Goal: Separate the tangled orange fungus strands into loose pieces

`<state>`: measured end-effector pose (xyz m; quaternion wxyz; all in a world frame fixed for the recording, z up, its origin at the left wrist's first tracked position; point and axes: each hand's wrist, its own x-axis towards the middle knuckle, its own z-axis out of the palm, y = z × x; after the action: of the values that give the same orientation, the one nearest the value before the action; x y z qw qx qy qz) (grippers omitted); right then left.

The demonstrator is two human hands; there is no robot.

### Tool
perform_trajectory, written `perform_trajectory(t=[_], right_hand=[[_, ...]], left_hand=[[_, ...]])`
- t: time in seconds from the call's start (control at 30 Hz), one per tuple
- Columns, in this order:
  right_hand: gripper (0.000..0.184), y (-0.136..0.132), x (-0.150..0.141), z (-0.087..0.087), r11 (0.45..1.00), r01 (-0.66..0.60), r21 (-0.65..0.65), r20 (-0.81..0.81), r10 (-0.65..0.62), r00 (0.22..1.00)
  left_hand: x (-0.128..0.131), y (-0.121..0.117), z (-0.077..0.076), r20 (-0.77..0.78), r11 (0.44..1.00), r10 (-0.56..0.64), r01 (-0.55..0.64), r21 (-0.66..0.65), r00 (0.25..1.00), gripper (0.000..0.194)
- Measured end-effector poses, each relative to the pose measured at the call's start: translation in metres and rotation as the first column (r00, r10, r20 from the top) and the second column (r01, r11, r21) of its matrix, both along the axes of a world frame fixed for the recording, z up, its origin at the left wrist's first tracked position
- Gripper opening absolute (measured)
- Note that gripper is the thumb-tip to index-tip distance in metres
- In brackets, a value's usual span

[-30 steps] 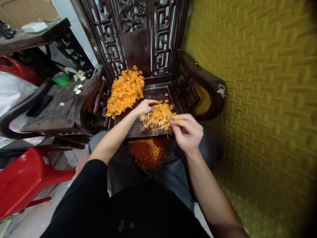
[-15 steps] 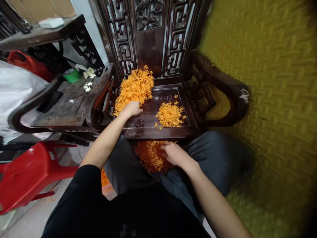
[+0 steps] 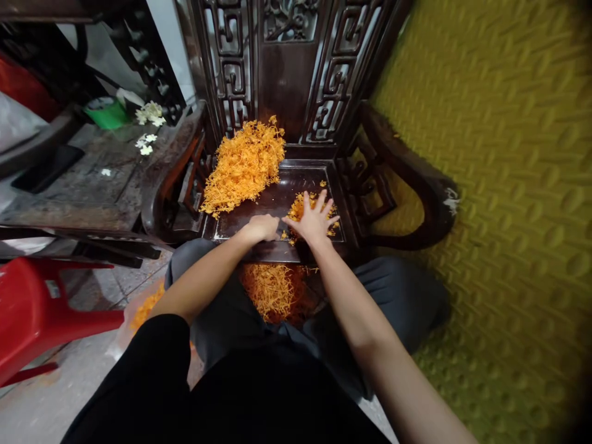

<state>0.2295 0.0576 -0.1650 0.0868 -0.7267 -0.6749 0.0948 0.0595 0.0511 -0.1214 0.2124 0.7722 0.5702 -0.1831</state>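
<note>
My right hand (image 3: 315, 221) is spread flat, palm down, over a small heap of orange flowers (image 3: 296, 208) on the seat of a dark wooden chair (image 3: 296, 179). Close to its left, my left hand (image 3: 263, 228) rests low over the seat's front edge with its fingers curled in; whatever they may hold is hidden. A larger pile of orange flowers (image 3: 247, 163) lies at the back left of the seat. Below the seat, between my knees, sits a mass of thin orange stalks (image 3: 272, 290).
A dark wooden side table (image 3: 92, 197) on the left bears a green tape roll (image 3: 106, 113), white blossoms (image 3: 150, 114) and a black phone (image 3: 49, 169). A red plastic stool (image 3: 37, 308) stands lower left. Padded yellow-green covering (image 3: 509, 154) fills the right side.
My right hand has risen from the stalks below onto the small heap and spread its fingers. My left hand has drawn back from the large pile toward the seat's front middle.
</note>
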Motion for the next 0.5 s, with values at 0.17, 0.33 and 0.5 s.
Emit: perform_trajectory(t=[0.17,0.33,0.5], right_hand=[[0.082,0.021,0.004,-0.033,1.000,-0.018,-0.023,0.036,0.019,0.999],[0.056,0.024,0.015,-0.038,0.998,-0.058,0.032,0.063,0.056,0.996],[0.047,0.036,0.022,-0.034,0.994,-0.100,0.037,0.055,0.098,0.994]], left_hand=[[-0.001,-0.001,0.008,0.024,1.000,0.008,-0.007,-0.011,1.000,0.063],[-0.003,-0.001,0.010,0.039,0.998,-0.028,0.031,-0.063,0.999,0.064],[-0.004,0.002,0.013,0.028,0.997,-0.040,0.042,-0.071,0.999,0.064]])
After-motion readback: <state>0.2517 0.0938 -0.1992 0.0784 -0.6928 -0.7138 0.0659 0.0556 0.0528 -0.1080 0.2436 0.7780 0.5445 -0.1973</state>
